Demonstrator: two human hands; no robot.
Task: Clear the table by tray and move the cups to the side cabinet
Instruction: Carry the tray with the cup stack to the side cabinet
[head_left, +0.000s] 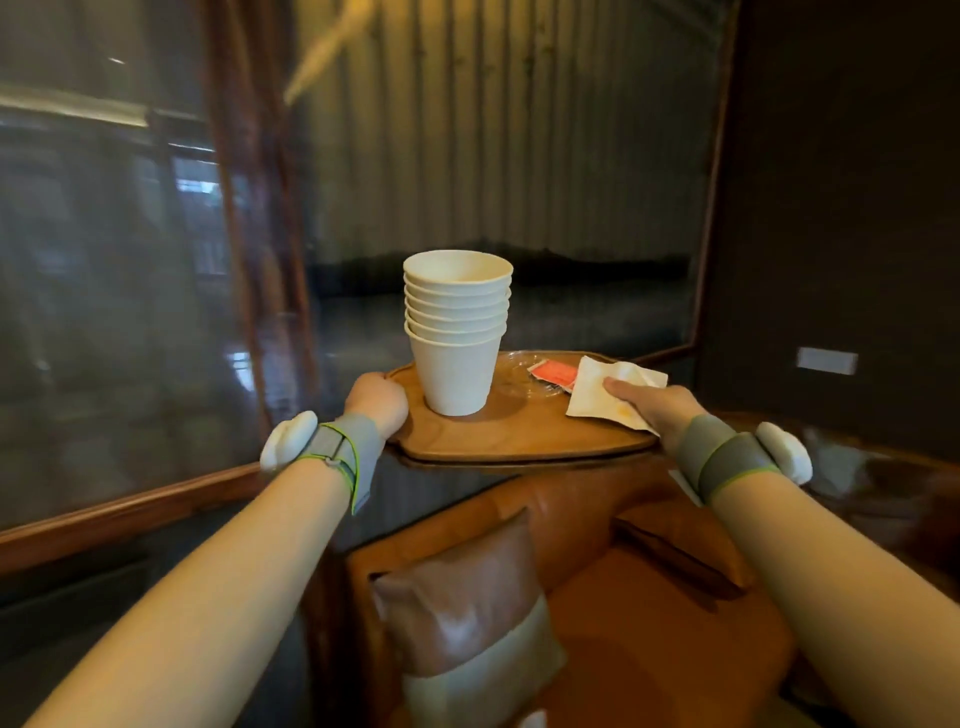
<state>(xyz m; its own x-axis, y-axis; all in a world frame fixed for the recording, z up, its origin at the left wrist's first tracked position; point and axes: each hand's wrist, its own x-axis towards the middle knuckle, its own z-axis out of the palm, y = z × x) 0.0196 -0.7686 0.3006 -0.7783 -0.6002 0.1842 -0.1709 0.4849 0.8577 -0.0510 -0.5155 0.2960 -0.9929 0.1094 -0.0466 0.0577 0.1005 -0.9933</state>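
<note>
An oval brown wooden tray (519, 436) is held level between both hands, gripped at its left and right edges. A nested stack of white paper cups (456, 332) stands upright on it, just beside the left hand (376, 400).

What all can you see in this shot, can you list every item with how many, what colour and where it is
Tray: one, brown wood, carried in the air at centre.
Cups: one nested stack, about seven, white, upright on the tray's left part.
Napkin: one, white with a yellowish stain, on the tray's right end.
Packet: one, red-orange, on the tray behind the napkin.
Clear dish: one, see-through, under the packet.
Armchair: one, tan leather, below the tray.
Cushion: one, brown and cream, on the armchair.
Left hand: gripping the tray's left edge.
Right hand: holding the tray's right end, thumb on the napkin.
Wristbands: two, grey, one per wrist.
</note>
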